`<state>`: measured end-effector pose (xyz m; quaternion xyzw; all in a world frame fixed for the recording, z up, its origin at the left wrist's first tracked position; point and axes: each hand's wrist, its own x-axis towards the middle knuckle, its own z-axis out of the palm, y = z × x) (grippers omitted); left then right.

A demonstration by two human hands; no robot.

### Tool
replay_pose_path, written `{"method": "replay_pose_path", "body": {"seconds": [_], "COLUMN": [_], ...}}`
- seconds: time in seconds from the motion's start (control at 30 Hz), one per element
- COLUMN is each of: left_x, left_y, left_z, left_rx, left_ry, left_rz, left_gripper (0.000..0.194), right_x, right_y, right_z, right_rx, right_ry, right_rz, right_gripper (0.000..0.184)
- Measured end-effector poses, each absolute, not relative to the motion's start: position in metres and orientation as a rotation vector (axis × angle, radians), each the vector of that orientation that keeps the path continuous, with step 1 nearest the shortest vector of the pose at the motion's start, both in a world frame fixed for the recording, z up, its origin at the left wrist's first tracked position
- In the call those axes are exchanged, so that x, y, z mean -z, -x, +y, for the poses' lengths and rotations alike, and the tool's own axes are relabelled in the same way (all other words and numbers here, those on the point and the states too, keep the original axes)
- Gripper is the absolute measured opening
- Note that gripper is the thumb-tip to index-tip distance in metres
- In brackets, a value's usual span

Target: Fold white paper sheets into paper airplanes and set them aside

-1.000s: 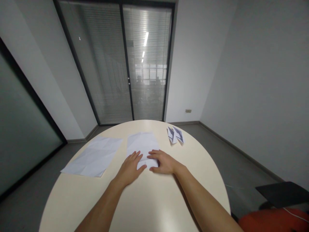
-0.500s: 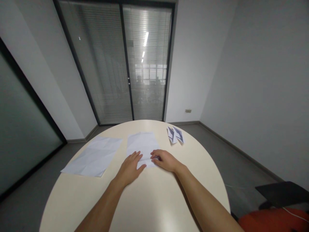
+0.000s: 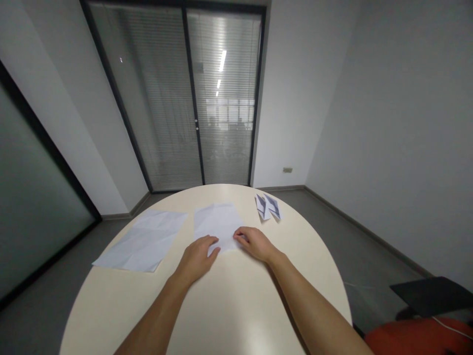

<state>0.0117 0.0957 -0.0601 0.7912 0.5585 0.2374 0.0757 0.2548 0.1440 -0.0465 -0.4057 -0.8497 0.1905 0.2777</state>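
A white sheet of paper (image 3: 217, 219) with faint creases lies on the round cream table (image 3: 221, 305) in front of me. My left hand (image 3: 199, 254) rests over its near left corner, thumb and fingers apart with a strip of paper showing between them. At the near right edge my right hand (image 3: 254, 242) has thumb and forefinger pinched together on the sheet; the exact grip is partly hidden. Beyond it, two small folded paper pieces (image 3: 268, 207), white with grey-violet shaded parts, lie side by side.
To the left, a larger creased white paper (image 3: 142, 241) reaches the table's edge. A red seat (image 3: 417, 337) and a dark flat panel (image 3: 432, 296) stand at the lower right. A glass door with blinds (image 3: 225, 123) is behind the table.
My right hand has drawn its spread fingers into a pinch and shifted slightly right along the near edge. My left fingers, flatter before, are now more curled.
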Motion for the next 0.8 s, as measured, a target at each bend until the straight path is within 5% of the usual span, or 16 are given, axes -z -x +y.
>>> {"method": "replay_pose_path", "body": {"seconds": [0.53,0.8], "left_x": [0.053,0.053], "left_y": [-0.007,-0.007], "left_z": [0.1,0.098], "left_rx": [-1.106,-1.285], "left_ry": [-2.011,-1.896], "left_rz": [1.683,1.64], "left_gripper": [0.026,0.029], "right_x": [0.067,0.075], "right_y": [-0.266,-0.267], "right_z": [0.164,0.166], "right_rx": [-0.617,-0.704], "right_ry": [1.147,1.128], "right_rz": [-1.815,-1.787], "right_gripper": [0.046,0.037]}}
